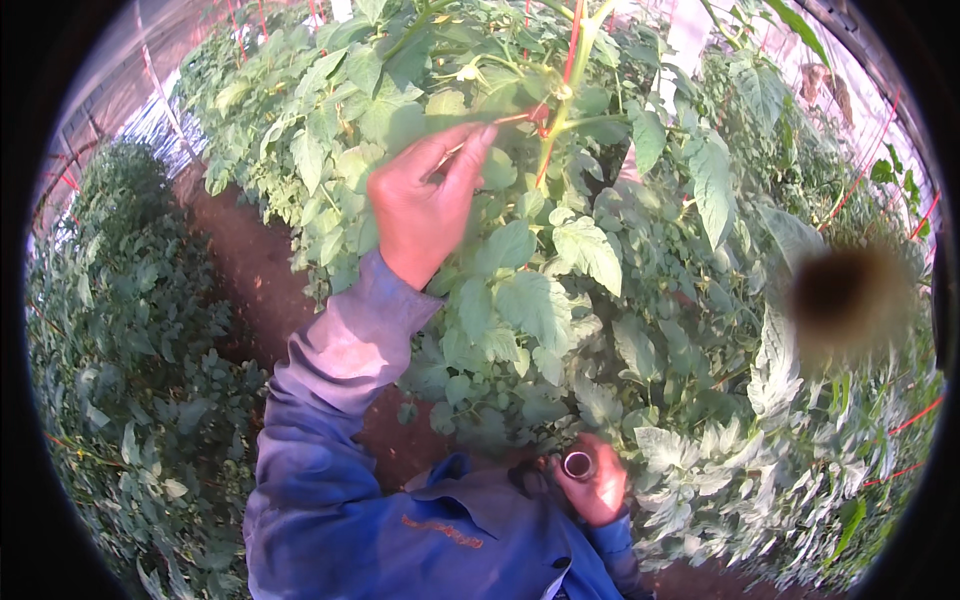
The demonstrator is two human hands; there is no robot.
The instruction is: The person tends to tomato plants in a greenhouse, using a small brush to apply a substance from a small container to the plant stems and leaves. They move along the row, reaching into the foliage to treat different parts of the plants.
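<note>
My left hand [427, 195] is raised among the leaves of a tomato plant [532, 307]. Between thumb and fingers it pinches a thin stick [510, 118], which points right. The stick's far end meets a red spot [538, 114] beside the green main stem [557, 124]; whether that red belongs to the stick or to the twine cannot be told. Red twine [575, 37] runs along this stem. A pale yellow flower [469, 73] hangs just above the hand. Low down, close to my jacket, my right hand [600, 484] grips a small round open-topped container [578, 465], its mouth facing up.
Dense tomato foliage [750, 360] fills the right side. Another plant row [127, 315] stands at left, across a brown soil path [247, 262]. More red support twines [862, 165] rise at right. A dark blurred spot [847, 296] covers part of the view.
</note>
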